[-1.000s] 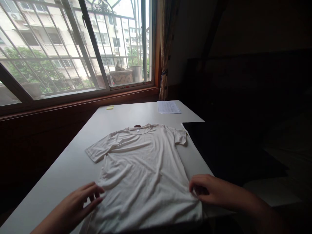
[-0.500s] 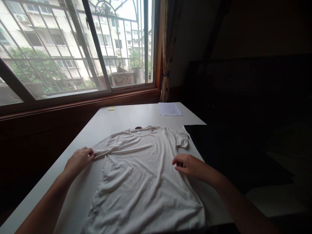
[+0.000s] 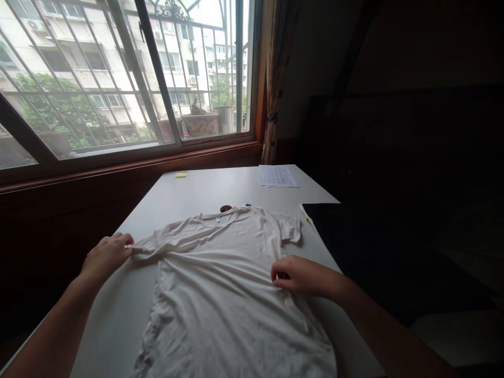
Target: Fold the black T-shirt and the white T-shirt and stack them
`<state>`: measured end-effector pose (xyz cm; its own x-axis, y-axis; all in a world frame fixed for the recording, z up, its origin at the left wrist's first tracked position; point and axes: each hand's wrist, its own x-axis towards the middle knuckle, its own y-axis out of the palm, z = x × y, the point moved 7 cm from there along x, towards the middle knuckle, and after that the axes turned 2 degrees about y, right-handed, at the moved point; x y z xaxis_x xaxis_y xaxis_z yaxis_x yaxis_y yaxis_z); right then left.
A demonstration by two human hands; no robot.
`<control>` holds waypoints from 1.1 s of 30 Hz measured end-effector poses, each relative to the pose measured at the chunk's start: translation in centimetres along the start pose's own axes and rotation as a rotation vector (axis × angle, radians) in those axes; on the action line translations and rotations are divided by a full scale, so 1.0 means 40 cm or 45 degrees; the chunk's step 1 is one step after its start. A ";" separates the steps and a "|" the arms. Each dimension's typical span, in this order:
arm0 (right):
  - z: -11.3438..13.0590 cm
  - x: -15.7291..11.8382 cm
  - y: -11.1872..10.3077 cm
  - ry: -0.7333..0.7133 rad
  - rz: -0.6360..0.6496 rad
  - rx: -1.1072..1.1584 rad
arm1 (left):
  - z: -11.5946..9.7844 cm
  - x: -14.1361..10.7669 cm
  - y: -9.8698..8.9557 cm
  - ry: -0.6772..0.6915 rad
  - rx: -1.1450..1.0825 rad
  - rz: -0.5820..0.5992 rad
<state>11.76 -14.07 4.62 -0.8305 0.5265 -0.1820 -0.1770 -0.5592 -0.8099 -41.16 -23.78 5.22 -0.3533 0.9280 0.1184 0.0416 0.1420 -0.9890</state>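
A white short-sleeved T-shirt (image 3: 224, 294) lies spread and wrinkled, its neckline toward the far side of the table. My left hand (image 3: 108, 256) pinches the end of the left-hand sleeve and pulls it outward. At the shirt's right side, my right hand (image 3: 289, 273) has its fingers curled together on the fabric, with the fingertips partly hidden. Creases run across the chest between the two hands. The right-hand sleeve lies loose on the table, beyond my right hand.
The white table (image 3: 205, 184) carries papers (image 3: 279, 176) and a yellow sticky note (image 3: 181, 175) at its far end. A dark round object (image 3: 226, 209) sits just past the collar. A black item (image 3: 334, 231) covers the right edge. Behind stands a barred window (image 3: 118, 79).
My left hand has drawn the sleeve farther left. My right hand has shifted slightly left and nearer, its fingers closing on the shirt. Creases across the chest have tightened.
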 end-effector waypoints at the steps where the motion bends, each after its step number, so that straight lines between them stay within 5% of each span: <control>1: 0.003 0.014 -0.012 -0.017 -0.007 -0.029 | -0.011 0.010 -0.005 0.000 0.031 -0.030; 7: 0.002 0.178 -0.128 -0.072 -0.317 -0.176 | -0.222 0.091 -0.023 0.285 0.027 -0.188; 11: -0.038 0.318 -0.193 0.033 -0.544 -0.263 | -0.364 0.170 0.012 0.356 -0.008 -0.180; 15: -0.088 0.432 -0.219 0.170 -0.656 -0.276 | -0.450 0.253 0.065 0.323 -0.047 -0.106; 25: -0.142 0.598 -0.184 0.522 -0.678 -0.305 | -0.500 0.353 0.141 0.201 -0.059 0.191; 33: -0.154 0.611 -0.209 0.561 -0.756 -0.374 | -0.516 0.358 0.090 0.192 -0.012 -0.060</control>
<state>-3.79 7.42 3.53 -0.3447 0.9228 0.1724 -0.3272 0.0540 -0.9434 -26.79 -2.88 5.17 -0.2103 0.9614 0.1776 0.0373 0.1894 -0.9812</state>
